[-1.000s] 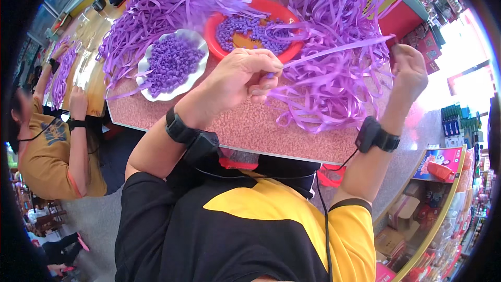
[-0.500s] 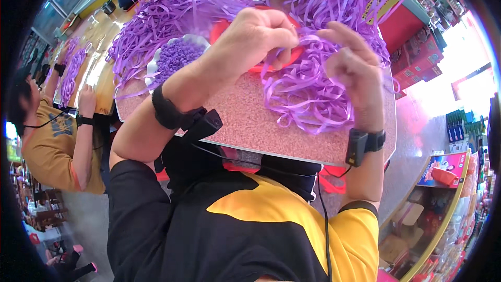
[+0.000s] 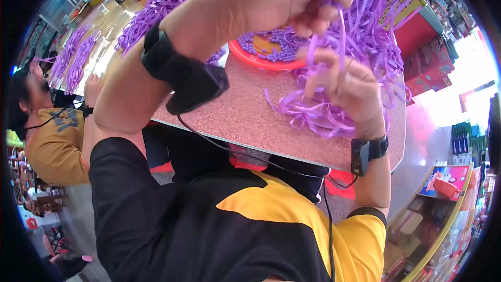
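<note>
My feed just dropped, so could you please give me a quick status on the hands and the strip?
Both hands raised: left hand and right hand pinching one thin purple plastic strip. Red round plate of purple beads behind. Nothing in the way.

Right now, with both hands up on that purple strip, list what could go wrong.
1. The purple strip is pinched between the left hand and right hand; a hard pull may tear or crease it.
2. It hangs into the loose ribbon pile, so it could snag and drag strands off the table edge.
3. The left forearm crosses above the red plate of small purple pieces; lowering it carelessly might knock them out.
</note>
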`<state>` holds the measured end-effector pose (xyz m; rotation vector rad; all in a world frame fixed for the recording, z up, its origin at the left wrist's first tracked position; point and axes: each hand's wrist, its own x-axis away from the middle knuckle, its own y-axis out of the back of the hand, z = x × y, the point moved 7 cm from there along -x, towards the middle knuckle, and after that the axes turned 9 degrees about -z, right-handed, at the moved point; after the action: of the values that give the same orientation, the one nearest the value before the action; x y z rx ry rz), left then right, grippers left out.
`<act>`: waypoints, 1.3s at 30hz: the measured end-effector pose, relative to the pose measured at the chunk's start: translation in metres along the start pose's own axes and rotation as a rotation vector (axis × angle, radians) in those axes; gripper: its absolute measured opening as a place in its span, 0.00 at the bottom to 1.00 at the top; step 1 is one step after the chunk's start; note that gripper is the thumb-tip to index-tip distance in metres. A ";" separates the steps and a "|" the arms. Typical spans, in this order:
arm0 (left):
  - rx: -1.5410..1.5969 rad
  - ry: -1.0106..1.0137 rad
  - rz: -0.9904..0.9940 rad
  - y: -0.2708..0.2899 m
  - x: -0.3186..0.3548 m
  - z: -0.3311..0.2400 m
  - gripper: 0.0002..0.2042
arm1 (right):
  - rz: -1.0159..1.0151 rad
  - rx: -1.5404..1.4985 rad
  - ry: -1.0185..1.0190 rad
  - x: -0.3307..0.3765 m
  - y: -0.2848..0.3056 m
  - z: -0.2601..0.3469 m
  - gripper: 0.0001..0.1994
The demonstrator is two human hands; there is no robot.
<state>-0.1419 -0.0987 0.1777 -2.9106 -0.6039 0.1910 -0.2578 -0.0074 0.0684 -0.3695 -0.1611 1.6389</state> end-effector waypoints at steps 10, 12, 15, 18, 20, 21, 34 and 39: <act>-0.234 -0.151 -0.762 0.230 -0.002 -0.079 0.01 | -0.490 0.152 0.099 0.008 0.084 0.039 0.11; 0.062 0.052 -0.652 0.298 0.003 -0.070 0.02 | -0.610 0.206 0.108 0.010 0.086 0.040 0.10; -0.167 -0.119 -0.732 0.383 -0.009 -0.048 0.06 | -0.639 0.238 0.141 0.009 0.085 0.033 0.09; -0.991 -0.568 -0.960 0.405 0.004 -0.051 0.09 | -0.652 0.609 0.058 0.004 0.065 0.022 0.10; -1.284 -0.666 -1.020 0.397 0.014 -0.054 0.10 | -0.590 0.682 -0.013 0.000 0.062 0.007 0.10; -1.448 -0.776 -1.016 0.380 0.018 -0.053 0.08 | -0.553 0.771 -0.082 0.001 0.063 -0.002 0.10; -1.943 -0.075 -0.819 0.382 0.063 -0.030 0.11 | -0.421 1.092 0.230 -0.008 0.053 0.030 0.13; -1.710 -0.227 -0.915 0.321 0.075 -0.036 0.09 | -0.645 1.253 0.574 0.015 0.021 0.070 0.16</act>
<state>0.0554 -0.3639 0.1469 -3.1473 -3.3023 -0.2939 -0.3014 0.0134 0.1251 0.1944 1.0391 0.7053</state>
